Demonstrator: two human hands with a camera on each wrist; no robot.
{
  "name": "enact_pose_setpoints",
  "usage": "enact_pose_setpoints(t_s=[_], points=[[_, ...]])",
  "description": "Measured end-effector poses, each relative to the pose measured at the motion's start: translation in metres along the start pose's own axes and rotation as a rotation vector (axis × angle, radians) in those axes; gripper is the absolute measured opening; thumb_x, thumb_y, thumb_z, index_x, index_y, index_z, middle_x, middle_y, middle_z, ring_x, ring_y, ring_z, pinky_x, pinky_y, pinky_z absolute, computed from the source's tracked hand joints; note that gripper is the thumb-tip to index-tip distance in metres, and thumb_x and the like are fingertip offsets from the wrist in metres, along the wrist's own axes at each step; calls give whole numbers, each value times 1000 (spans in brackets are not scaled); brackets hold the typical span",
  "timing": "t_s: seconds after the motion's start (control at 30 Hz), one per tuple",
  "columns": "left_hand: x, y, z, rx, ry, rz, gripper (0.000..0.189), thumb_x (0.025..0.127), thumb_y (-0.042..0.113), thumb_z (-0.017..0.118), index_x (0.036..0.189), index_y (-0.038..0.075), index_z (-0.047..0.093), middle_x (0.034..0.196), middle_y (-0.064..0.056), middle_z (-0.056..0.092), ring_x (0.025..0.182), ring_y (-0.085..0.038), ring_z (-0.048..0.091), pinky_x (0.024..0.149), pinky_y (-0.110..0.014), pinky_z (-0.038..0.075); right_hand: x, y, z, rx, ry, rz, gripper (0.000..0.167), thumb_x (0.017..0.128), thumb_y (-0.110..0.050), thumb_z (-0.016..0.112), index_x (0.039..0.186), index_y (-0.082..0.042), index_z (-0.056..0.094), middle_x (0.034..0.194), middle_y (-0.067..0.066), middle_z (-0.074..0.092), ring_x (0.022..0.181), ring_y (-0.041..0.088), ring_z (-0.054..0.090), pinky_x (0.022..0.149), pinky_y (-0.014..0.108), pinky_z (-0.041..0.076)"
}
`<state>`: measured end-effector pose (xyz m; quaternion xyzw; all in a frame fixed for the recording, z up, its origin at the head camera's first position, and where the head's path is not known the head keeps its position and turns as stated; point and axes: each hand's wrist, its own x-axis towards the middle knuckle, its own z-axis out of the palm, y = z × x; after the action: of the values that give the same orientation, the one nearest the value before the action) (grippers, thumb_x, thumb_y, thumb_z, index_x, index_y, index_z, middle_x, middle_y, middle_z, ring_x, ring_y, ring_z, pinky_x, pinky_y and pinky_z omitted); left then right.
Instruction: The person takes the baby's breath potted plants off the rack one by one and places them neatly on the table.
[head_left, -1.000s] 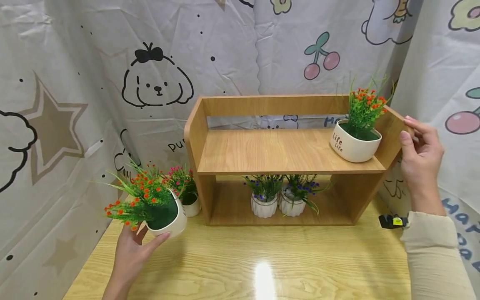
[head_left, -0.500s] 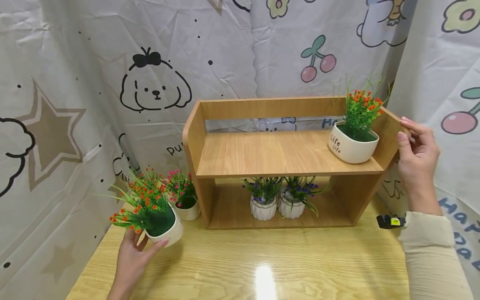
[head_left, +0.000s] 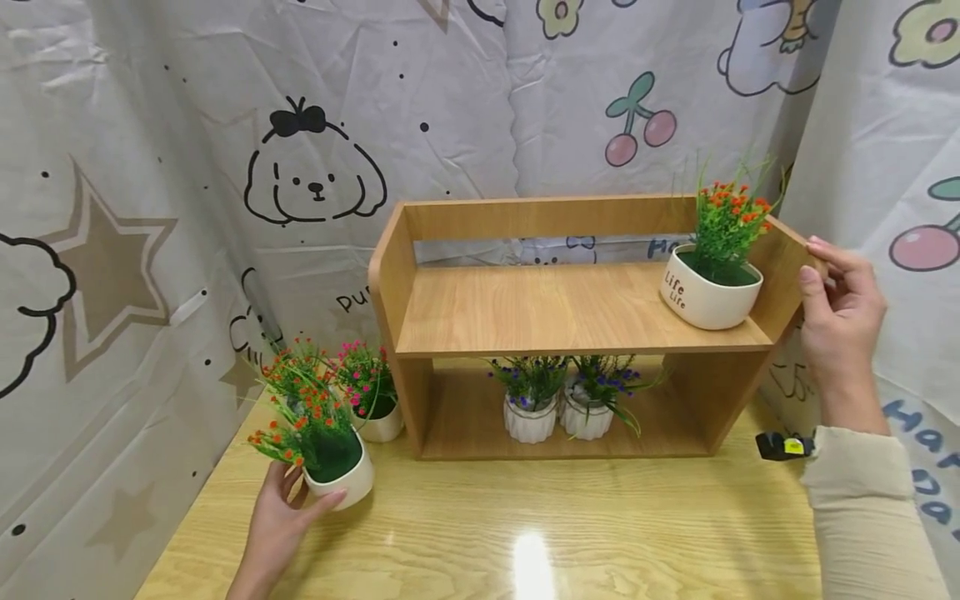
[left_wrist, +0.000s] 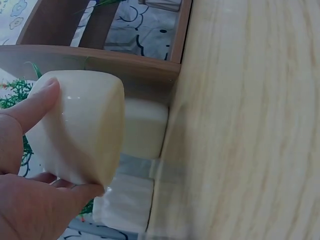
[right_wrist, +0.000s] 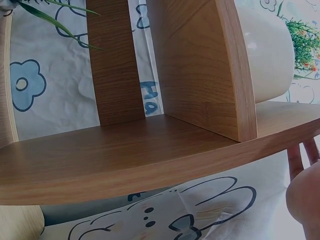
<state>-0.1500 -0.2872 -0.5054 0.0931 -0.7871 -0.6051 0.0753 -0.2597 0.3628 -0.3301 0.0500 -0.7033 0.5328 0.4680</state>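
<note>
My left hand (head_left: 281, 517) grips a white pot (left_wrist: 80, 125) of orange flowers (head_left: 318, 408), thumb on one side and fingers on the other. The pot leans to the left, low over the table, in front of the left end of a two-tier wooden shelf (head_left: 525, 308). Behind it stands a white pot of pink flowers (head_left: 363, 379); another white pot (left_wrist: 125, 202) shows beside that one in the left wrist view. My right hand (head_left: 843, 321) pinches the front edge of the shelf's right side panel; in the right wrist view its fingers (right_wrist: 305, 190) are partly visible.
On the upper tier, at the right, sits a white "Life" pot (head_left: 712, 292) of orange flowers. Two ribbed white pots (head_left: 531, 417) with blue flowers stand on the lower tier. A small black object (head_left: 783, 446) lies by my right sleeve. Printed curtains (head_left: 465, 108) enclose the table (head_left: 450, 533).
My left hand has brought the orange-flowered pot lower and slightly to the right, and it leans less. The right hand stays on the shelf's side panel.
</note>
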Motion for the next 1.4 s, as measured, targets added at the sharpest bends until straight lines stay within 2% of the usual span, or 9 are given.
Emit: enact_pose_setpoints(t_s=[0.13,0.33,0.4,0.5,0.57,0.63,0.97,1.1,1.4], points=[[0,-3,-1,-8,-45,-11,107,81,7,89,161,5,17,170,-17,19,157,-41,22,121,-47,30,-1,2,0,23,12,0,33,104,-6,59,137,-4,64,141,2,64,118,10,59,94,18,46],[0,-8,-2,-10,-94,-29,106,83,9,87,162,5,17,169,-16,20,156,-44,20,122,-50,28,-1,2,0,35,18,-4,34,103,-6,60,136,-3,64,140,2,65,116,10,60,94,18,47],[1,-12,-1,-19,-107,-36,103,84,7,86,161,5,17,168,-16,21,156,-44,21,121,-44,32,0,2,0,37,15,-6,34,103,-6,60,136,-2,64,140,2,65,116,9,60,94,18,46],[1,-17,1,-36,-121,-35,101,85,5,85,160,4,19,166,-15,23,156,-43,22,113,-22,41,0,1,-1,30,15,-8,34,103,-6,60,136,-2,64,140,2,65,116,9,60,93,17,46],[2,-20,2,-51,-127,-33,99,85,5,85,159,4,20,164,-14,24,155,-41,23,103,-6,41,0,1,-1,25,19,-7,34,103,-6,60,136,-3,64,140,1,65,116,9,60,93,17,46],[3,-23,3,-62,-129,-26,98,84,4,85,159,3,20,163,-14,25,155,-40,24,95,1,38,0,1,-1,14,17,-8,34,104,-7,60,137,-3,64,140,0,65,116,9,60,94,17,46],[4,-27,5,-78,-167,-23,96,86,2,83,159,1,20,164,-23,24,154,-42,23,94,2,37,1,1,0,6,22,0,34,104,-8,59,137,-4,64,140,-1,65,118,10,60,95,18,46],[4,-27,8,-87,-180,-20,96,85,0,82,158,0,20,164,-23,24,154,-43,21,96,3,35,1,2,-1,-10,20,2,34,104,-8,58,138,-5,63,140,-1,64,119,10,59,95,19,45],[5,-27,0,-59,-224,-17,101,83,1,84,159,1,18,168,-23,19,156,-46,17,105,-3,33,1,2,3,24,21,3,33,104,-7,59,137,-4,64,140,1,65,118,10,59,94,20,45]])
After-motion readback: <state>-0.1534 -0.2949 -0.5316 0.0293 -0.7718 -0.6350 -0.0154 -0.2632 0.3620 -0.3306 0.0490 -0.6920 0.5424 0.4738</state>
